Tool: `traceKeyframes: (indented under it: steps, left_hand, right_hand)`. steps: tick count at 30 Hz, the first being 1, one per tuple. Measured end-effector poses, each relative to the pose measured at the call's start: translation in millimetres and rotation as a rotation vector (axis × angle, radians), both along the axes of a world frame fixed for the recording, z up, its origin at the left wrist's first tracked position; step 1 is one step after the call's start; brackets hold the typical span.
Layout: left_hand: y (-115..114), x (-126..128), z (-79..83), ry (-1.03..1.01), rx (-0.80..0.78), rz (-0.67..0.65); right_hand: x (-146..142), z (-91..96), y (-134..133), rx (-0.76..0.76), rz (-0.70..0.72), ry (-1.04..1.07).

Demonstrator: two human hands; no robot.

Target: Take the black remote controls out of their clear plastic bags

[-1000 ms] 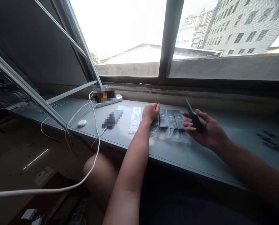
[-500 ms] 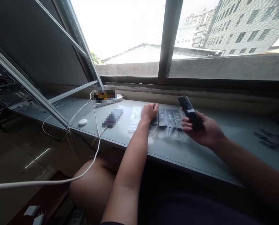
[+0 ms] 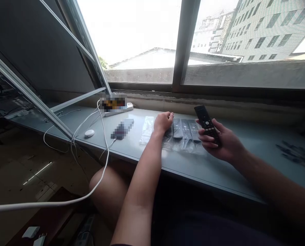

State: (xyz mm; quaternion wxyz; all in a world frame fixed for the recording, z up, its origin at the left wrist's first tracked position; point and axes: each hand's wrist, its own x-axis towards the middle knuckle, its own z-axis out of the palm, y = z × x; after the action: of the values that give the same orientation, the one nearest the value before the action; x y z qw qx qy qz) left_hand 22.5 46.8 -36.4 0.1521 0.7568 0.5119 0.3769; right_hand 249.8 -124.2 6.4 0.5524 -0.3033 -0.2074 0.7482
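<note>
My right hand (image 3: 220,141) is wrapped round a black remote control (image 3: 207,123), held up above the table with its button side facing me. A round pale button and a row of light keys show on it. My left hand (image 3: 164,122) rests in a curled fist over clear plastic bags (image 3: 183,146); the inside of the fist is hidden. Several dark remotes in plastic (image 3: 185,129) lie side by side just right of that hand. To its left lies a clear plastic sleeve (image 3: 147,128).
A blurred-out phone-like object (image 3: 122,130) with a cable lies on the left of the table (image 3: 132,150), near a white round object (image 3: 89,133) and a power strip (image 3: 119,109). A white cable (image 3: 105,164) loops over the front edge. Blurred dark objects (image 3: 295,153) lie at right.
The remote in my right hand has turned from a smooth face with a pale patch to its button face. My left hand stays in place.
</note>
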Motion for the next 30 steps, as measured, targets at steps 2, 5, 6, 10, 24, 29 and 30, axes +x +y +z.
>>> traceKeyframes:
  steps: [2, 5, 6, 10, 24, 29, 30]
  left_hand:
    - [-0.1, -0.1, 0.5, 0.005, -0.002, 0.001]
    - [0.2, -0.4, 0.1, -0.003, -0.003, -0.005]
    - [0.4, -0.5, -0.3, -0.006, -0.003, -0.007]
    - [0.7, -0.5, -1.4, 0.001, -0.003, -0.016]
    - [3.6, -0.9, -3.6, 0.022, 0.019, -0.029]
    - [5.3, -0.5, -6.0, 0.018, 0.022, -0.034]
    - [5.3, -0.4, -6.0, 0.018, 0.018, -0.032]
  right_hand:
    - [0.2, 0.4, -0.3, 0.004, 0.024, 0.033]
    - [-2.4, 3.3, -1.2, -0.027, 0.008, 0.068]
    - [-3.7, 4.6, -1.5, -0.049, -0.009, 0.064]
    - [-7.3, 8.8, -2.4, -0.149, -0.091, -0.025]
    - [-5.7, 8.5, -1.2, -0.126, -0.062, 0.018]
    - [-3.9, 7.7, -1.2, -0.089, -0.045, 0.078]
    - [-3.3, 7.1, -1.3, -0.077, -0.028, 0.093]
